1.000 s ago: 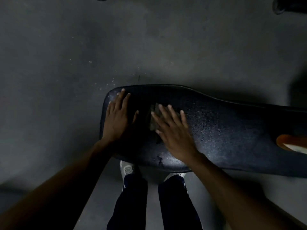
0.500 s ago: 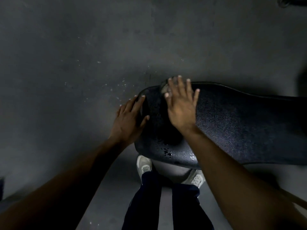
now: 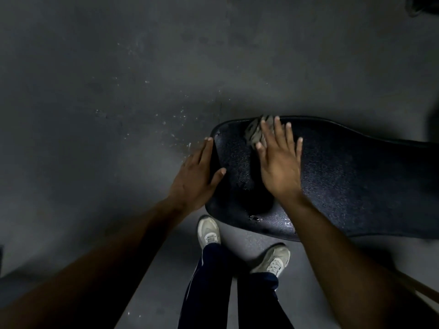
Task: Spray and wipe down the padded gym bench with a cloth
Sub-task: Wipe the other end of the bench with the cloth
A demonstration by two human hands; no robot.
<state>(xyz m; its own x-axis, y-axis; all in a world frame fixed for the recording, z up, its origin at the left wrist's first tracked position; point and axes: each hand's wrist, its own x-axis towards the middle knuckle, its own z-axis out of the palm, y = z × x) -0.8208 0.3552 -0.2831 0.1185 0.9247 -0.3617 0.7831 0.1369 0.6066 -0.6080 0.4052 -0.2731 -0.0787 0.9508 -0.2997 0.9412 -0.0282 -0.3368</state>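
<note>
The black padded bench (image 3: 344,186) stretches from the middle of the view off to the right. My right hand (image 3: 279,167) lies flat with straight fingers on a grey cloth (image 3: 254,134), pressing it onto the pad near the far edge at the left end. Most of the cloth is hidden under the fingers. My left hand (image 3: 197,179) rests with straight fingers on the bench's left end, thumb on the top surface. Small wet spots and a small tear (image 3: 255,218) show on the near edge.
Bare grey concrete floor (image 3: 118,115) with pale specks surrounds the bench. My two legs in dark trousers and pale trainers (image 3: 209,231) stand just in front of the bench's near edge. A dark object (image 3: 425,5) sits at the top right corner.
My right hand has slid the cloth from mid-pad to the far edge and stays there. My left hand has shifted from the pad's top to its left end. The view has panned left.
</note>
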